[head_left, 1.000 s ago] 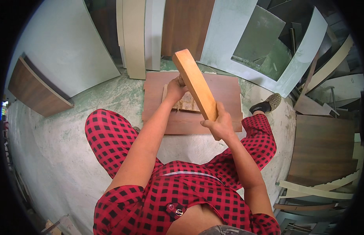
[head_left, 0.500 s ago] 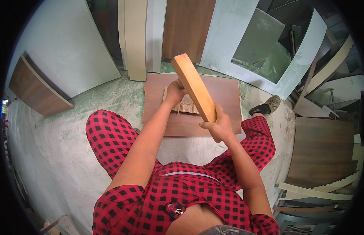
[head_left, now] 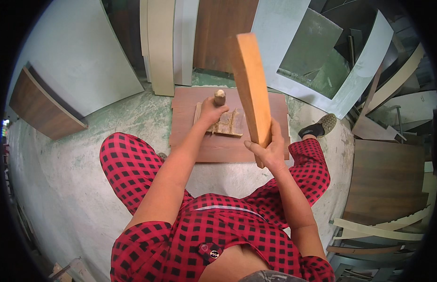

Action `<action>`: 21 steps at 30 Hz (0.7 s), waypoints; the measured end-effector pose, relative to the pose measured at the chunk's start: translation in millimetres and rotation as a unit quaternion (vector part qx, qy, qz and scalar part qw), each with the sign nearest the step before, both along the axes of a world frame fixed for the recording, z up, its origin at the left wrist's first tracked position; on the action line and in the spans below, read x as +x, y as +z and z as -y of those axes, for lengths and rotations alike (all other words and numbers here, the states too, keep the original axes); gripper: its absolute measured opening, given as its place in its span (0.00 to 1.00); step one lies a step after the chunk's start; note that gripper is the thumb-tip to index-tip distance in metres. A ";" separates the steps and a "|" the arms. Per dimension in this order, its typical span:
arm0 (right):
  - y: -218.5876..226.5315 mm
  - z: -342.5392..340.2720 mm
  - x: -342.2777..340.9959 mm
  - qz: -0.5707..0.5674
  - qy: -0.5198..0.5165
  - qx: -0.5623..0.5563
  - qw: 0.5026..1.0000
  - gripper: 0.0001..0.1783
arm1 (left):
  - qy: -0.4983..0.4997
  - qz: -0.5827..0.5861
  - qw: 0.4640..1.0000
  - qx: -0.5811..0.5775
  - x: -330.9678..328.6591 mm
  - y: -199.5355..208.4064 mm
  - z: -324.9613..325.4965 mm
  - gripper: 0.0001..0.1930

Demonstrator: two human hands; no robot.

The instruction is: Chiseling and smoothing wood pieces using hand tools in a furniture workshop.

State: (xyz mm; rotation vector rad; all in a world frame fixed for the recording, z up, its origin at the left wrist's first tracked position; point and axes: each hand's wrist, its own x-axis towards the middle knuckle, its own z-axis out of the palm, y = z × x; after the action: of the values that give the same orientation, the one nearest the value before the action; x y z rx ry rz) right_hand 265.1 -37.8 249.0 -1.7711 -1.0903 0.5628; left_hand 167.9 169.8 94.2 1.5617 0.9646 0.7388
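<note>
My right hand (head_left: 270, 149) grips the lower end of a long, thick orange-brown wooden bar (head_left: 252, 89), which stands raised and tilted above the board. My left hand (head_left: 212, 113) is closed around what looks like a chisel (head_left: 220, 97), held upright with its round wooden butt facing up. The fist hides the chisel's lower part. Under that hand lies a small light-brown wooden piece (head_left: 237, 123) with rough, cut grooves and ridges. It rests on a reddish-brown board (head_left: 218, 152) flat on the floor between my legs. The bar and the chisel are apart.
Large white panels (head_left: 73, 51), a cream board (head_left: 159, 51) and a brown panel (head_left: 223, 35) lean along the far side. A white frame with a rectangular opening (head_left: 270, 56) leans at the far right. Brown boards (head_left: 385, 181) and offcut strips (head_left: 383, 232) pile up at right.
The wooden bar has swung up and to the right, away from the chisel, and stands steeper. The chisel's butt now shows. My left hand has stayed nearly in place.
</note>
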 end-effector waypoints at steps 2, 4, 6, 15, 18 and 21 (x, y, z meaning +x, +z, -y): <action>0.3 2.1 1.6 0.013 0.007 0.036 0.999 0.45 | -0.004 -0.022 1.000 0.018 3.1 1.7 4.1 0.11; -4.2 1.7 1.2 0.055 0.021 -0.027 0.998 0.45 | -0.069 0.016 0.997 0.033 2.8 -2.0 0.9 0.13; -3.8 -2.1 3.3 0.064 0.040 -0.150 0.986 0.45 | -0.061 0.034 0.997 0.029 1.4 -0.9 4.0 0.14; 8.3 2.8 -6.7 0.039 0.031 -0.045 0.998 0.46 | -0.048 0.084 0.995 -0.004 -0.6 8.6 6.3 0.15; 10.5 1.5 -5.4 0.044 0.032 -0.003 0.999 0.46 | -0.041 -0.031 0.998 0.019 -2.1 7.8 3.3 0.16; 6.8 0.3 1.0 0.110 0.058 -0.237 0.964 0.45 | -0.074 0.065 0.995 -0.023 -3.7 15.5 9.2 0.15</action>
State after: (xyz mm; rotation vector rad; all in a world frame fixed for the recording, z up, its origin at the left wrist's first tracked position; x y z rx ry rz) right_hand 266.0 -38.1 255.9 -2.2349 -1.2946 0.7610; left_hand 164.2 160.6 109.7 1.5072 0.7575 0.6991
